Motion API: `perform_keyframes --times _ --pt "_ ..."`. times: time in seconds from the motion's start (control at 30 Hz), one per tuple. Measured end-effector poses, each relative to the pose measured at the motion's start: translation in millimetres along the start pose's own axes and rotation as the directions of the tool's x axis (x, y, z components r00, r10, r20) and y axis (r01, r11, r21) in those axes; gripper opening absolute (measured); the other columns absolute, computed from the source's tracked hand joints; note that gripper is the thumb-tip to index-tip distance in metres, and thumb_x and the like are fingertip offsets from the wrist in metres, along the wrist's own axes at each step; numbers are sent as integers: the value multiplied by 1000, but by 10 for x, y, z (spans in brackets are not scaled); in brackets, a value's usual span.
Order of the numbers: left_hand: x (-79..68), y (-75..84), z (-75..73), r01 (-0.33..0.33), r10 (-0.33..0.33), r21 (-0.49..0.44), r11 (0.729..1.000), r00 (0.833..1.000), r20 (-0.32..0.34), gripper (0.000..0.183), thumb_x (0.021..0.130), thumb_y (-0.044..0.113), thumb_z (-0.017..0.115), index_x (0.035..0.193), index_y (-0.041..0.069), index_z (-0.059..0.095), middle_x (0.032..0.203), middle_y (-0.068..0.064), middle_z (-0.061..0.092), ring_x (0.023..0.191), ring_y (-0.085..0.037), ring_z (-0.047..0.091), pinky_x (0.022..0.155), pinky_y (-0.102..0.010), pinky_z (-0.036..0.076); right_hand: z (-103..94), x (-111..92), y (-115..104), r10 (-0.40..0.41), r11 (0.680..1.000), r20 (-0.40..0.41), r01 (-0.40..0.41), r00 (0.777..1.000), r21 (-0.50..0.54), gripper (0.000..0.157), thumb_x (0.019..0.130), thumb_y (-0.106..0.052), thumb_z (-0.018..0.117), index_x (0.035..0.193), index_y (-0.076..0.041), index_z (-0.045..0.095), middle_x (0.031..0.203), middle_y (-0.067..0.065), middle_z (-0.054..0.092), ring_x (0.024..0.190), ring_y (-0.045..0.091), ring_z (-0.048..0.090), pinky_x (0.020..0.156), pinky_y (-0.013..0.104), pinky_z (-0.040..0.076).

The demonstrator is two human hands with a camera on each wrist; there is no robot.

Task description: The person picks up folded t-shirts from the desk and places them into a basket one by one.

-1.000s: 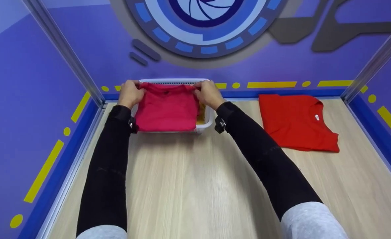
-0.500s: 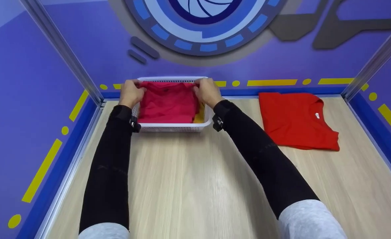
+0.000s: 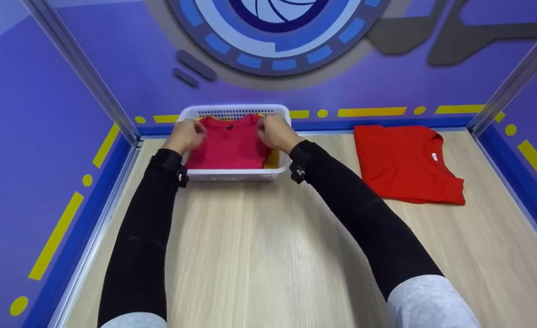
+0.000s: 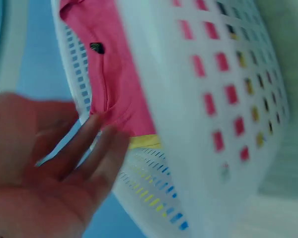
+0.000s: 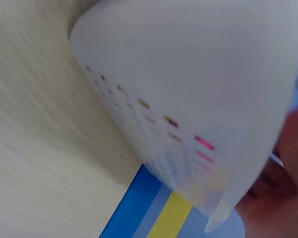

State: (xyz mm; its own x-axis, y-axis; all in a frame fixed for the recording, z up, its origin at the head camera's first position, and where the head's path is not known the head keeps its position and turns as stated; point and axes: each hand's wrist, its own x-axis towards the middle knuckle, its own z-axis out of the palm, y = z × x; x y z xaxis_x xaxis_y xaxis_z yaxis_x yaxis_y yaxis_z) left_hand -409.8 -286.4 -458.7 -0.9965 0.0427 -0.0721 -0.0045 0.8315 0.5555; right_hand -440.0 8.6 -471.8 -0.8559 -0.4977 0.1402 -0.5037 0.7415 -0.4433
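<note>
A folded pink T-shirt (image 3: 232, 148) lies inside a white plastic basket (image 3: 232, 171), on top of a yellow cloth (image 3: 272, 160) that shows at the right. My left hand (image 3: 187, 135) is over the basket's left side, near the shirt's shoulder. In the left wrist view its fingers (image 4: 107, 153) are loosely extended, holding nothing. At the opposite shoulder, my right hand (image 3: 275, 131) hovers over the shirt with bent, blurred fingers and no cloth visibly gripped. The basket wall hides part of that hand in the right wrist view.
A folded red T-shirt (image 3: 407, 164) lies on the wooden table (image 3: 250, 255) at the right. The basket stands close to the printed back wall (image 3: 332, 91). A metal-framed side wall (image 3: 45, 159) rises at the left.
The pink T-shirt has come down into the basket, its lower edge now inside the front rim. Both hands have let go of its shoulders and moved slightly inward.
</note>
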Motion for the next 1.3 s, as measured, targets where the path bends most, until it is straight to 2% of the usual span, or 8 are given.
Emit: perform_keyframes --times 0.1,0.23,0.47,0.6,0.73,0.83,1.07,1.3 --pt "-69 32 28 -38 23 91 995 986 163 14 97 18 74 103 6 80 102 -9 74 102 -26 62 96 -39 52 5 -74 -82 -38 999 183 42 982 -19 24 108 -24 70 111 -5 85 106 12 84 101 28 74 99 42 60" --pt "-228 201 68 -45 -15 188 981 952 305 23 98 21 78 115 5 79 119 -15 77 118 -33 66 108 -46 53 17 -180 -179 -1 992 362 45 932 -115 33 106 -38 75 112 -8 86 107 9 85 102 26 76 99 41 62" --pt "-260 335 232 -107 -11 314 943 935 354 45 104 29 73 139 1 71 143 -22 71 139 -41 63 123 -52 49 71 -275 -198 96 956 389 24 916 -293 36 109 -40 69 109 -6 79 116 15 79 113 32 75 104 48 62" --pt "-280 412 349 -104 -2 340 935 955 298 44 102 27 73 134 -2 70 138 -24 72 134 -42 66 119 -53 52 113 -302 -152 88 956 351 20 932 -294 33 110 -37 68 109 -6 79 117 16 79 115 33 75 104 50 62" --pt "-366 525 442 -97 54 288 953 986 155 39 103 24 71 132 -1 71 136 -23 71 133 -41 66 117 -54 52 76 -376 -140 18 976 267 41 963 -215 29 109 -31 68 102 -4 79 104 15 79 105 33 76 98 48 63" --pt "-493 696 498 -145 140 210 967 989 39 36 106 25 68 133 1 73 135 -21 71 131 -39 67 116 -53 53 -40 -488 -173 -61 989 162 82 985 -126 26 108 -24 67 100 -4 81 99 14 80 100 32 75 95 47 62" --pt "-896 1279 684 -384 392 94 918 917 -76 22 108 21 69 119 6 80 116 -13 77 108 -31 74 101 -46 61 -426 -902 -72 -84 992 -90 92 992 91 23 107 -16 66 110 -1 83 105 16 80 96 31 74 87 43 64" --pt "-1239 1578 1136 -515 515 39 856 857 12 18 109 20 68 115 11 82 108 -5 79 102 -21 75 94 -37 63 -527 -1428 460 56 991 -160 -35 986 129 20 105 -16 69 105 -3 84 100 14 82 90 31 77 81 46 65"
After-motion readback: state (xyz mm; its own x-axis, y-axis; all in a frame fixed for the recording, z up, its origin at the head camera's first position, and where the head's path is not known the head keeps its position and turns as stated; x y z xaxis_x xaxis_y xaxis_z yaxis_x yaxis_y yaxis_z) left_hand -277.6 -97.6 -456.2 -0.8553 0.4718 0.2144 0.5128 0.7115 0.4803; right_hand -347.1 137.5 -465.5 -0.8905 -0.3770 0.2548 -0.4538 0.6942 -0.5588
